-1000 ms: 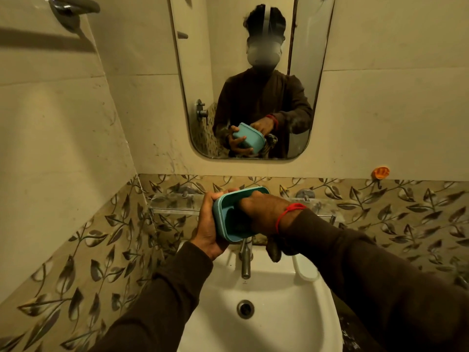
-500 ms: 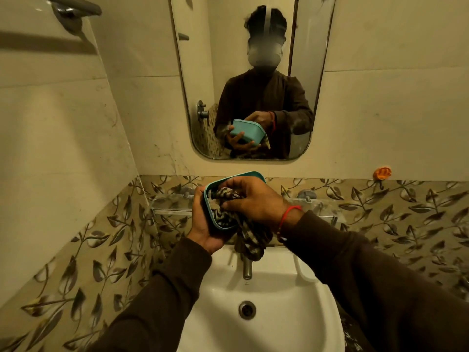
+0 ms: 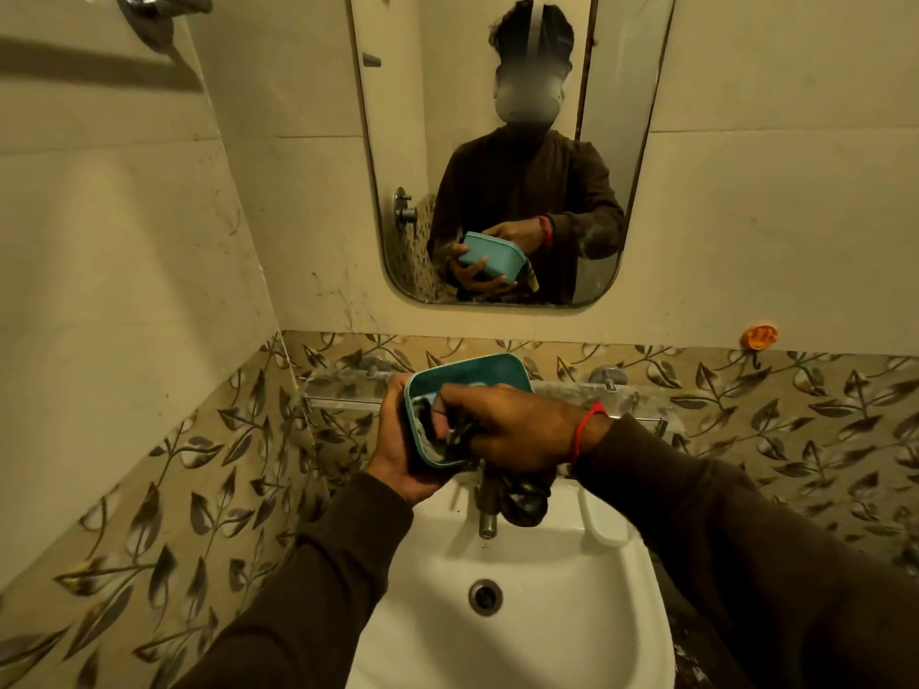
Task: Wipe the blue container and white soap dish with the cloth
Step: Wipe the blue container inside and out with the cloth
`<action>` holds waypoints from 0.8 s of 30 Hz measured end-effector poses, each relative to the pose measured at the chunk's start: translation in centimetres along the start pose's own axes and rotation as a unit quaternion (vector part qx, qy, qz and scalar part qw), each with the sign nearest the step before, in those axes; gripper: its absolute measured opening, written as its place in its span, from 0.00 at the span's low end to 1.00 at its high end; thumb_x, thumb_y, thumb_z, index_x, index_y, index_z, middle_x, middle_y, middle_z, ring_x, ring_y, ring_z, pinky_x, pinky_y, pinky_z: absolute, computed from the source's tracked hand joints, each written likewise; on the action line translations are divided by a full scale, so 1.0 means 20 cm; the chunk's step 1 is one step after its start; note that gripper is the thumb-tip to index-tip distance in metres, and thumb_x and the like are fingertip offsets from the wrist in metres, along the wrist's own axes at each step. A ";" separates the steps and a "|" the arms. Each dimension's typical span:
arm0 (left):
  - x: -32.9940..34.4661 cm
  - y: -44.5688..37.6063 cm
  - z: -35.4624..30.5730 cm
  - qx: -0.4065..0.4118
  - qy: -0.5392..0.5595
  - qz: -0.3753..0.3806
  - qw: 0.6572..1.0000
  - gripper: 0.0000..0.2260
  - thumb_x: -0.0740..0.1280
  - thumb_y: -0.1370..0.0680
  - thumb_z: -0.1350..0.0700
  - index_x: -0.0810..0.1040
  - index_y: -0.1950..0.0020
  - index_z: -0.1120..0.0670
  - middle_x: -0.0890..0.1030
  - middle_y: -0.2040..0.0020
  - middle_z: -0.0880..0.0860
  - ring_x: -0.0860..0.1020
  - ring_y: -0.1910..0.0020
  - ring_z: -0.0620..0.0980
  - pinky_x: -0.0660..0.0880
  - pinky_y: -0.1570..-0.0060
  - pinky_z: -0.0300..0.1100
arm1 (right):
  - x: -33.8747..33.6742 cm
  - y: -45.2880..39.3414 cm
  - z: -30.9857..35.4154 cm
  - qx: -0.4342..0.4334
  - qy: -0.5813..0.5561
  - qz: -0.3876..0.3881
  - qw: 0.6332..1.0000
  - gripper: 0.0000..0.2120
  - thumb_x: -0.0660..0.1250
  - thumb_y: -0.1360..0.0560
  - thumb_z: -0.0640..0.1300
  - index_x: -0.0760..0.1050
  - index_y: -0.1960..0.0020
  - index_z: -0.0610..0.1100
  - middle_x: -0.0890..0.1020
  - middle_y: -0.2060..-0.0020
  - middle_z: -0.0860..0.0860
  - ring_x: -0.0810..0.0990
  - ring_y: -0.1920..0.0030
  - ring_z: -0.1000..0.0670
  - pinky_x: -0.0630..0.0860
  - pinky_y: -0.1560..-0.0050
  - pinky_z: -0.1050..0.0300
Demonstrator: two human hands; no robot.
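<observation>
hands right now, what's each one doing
Left hand: holds the blue container.
Right hand: grips the cloth inside it.

Dim, warm yellowish light from above — brightest on the white sink and pale upper tiles. Long soft shadow under the towel bar at top left. Strong wide-angle bowing at the edges — sleeves near-black, detail lost.

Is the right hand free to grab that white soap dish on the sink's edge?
Probably not yet. The right hand grips the cloth and presses it inside the blue container, which the left hand holds. The white soap dish lies just below the right wrist with nothing over it, so the path looks open.
</observation>
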State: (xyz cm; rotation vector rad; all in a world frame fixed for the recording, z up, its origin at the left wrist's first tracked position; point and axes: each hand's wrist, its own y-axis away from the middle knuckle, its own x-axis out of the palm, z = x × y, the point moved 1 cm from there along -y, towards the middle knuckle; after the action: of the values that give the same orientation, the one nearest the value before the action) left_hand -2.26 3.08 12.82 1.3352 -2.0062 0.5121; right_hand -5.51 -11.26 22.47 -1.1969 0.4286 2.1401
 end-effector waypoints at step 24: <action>0.10 0.02 -0.05 -0.050 -0.094 -0.096 0.990 0.27 0.63 0.34 0.38 0.84 0.45 0.54 0.84 0.52 0.59 0.78 0.50 0.59 0.81 0.60 0.50 | 0.07 0.04 -0.14 0.068 0.508 -0.047 0.857 0.32 0.64 0.24 0.50 0.53 0.27 0.43 0.76 0.38 0.38 0.70 0.37 0.37 0.68 0.37 0.42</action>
State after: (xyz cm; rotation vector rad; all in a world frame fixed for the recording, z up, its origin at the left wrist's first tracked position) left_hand -2.79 2.64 14.96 1.5423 -1.9949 0.2002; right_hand -4.78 -12.85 19.74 -2.1400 0.9104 1.1924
